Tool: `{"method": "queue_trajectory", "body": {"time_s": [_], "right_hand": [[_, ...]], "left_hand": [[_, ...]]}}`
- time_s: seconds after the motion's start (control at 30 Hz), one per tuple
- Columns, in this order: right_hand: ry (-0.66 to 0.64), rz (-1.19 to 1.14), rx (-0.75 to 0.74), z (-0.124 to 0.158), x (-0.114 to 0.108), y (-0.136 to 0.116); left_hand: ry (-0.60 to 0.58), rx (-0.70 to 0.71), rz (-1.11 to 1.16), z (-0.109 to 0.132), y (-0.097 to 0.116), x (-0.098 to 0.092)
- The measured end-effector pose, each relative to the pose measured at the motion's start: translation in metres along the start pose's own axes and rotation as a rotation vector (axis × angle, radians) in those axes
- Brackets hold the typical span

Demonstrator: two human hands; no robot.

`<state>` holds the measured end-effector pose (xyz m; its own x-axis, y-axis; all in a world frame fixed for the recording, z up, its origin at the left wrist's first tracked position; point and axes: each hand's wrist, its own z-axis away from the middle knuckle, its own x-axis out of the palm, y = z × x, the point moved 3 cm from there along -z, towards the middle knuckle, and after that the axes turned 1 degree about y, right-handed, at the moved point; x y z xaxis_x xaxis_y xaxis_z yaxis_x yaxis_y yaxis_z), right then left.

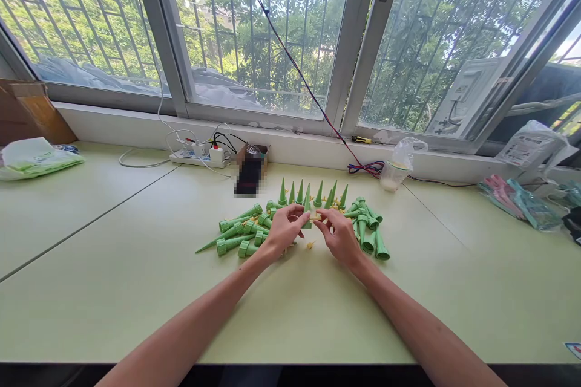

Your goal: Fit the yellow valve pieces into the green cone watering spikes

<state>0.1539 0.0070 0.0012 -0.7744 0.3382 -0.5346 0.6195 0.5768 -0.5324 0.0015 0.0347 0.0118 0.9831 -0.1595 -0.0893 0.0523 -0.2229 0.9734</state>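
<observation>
Both of my hands meet over the middle of a pale green table [136, 290]. My left hand [284, 230] is closed, its fingertips pinching at a green cone spike [307, 224]. My right hand [339, 236] is closed in a pinch on a small yellow part [316, 216] held against that spike. Several green cone spikes [233, 234] lie in a heap to the left, more [370, 227] lie to the right, and several stand upright in a row [313, 193] behind. Small yellow parts [310, 245] are scattered among them.
A power strip [200, 157] with plugs and white cables sits by the window sill, next to a dark blurred object [249, 176]. A small plastic bag [399, 163] lies at the back right. Packets [521, 199] lie at far right, a green bag [31, 157] at far left.
</observation>
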Motion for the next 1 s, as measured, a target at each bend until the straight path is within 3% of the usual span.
{"method": "queue_trajectory", "body": {"time_s": [1.0], "right_hand": [[-0.088, 0.076, -0.044, 0.0015, 0.003, -0.0027]], "left_hand": [[-0.18, 0.09, 0.102, 0.0, -0.0013, 0.0022]]}}
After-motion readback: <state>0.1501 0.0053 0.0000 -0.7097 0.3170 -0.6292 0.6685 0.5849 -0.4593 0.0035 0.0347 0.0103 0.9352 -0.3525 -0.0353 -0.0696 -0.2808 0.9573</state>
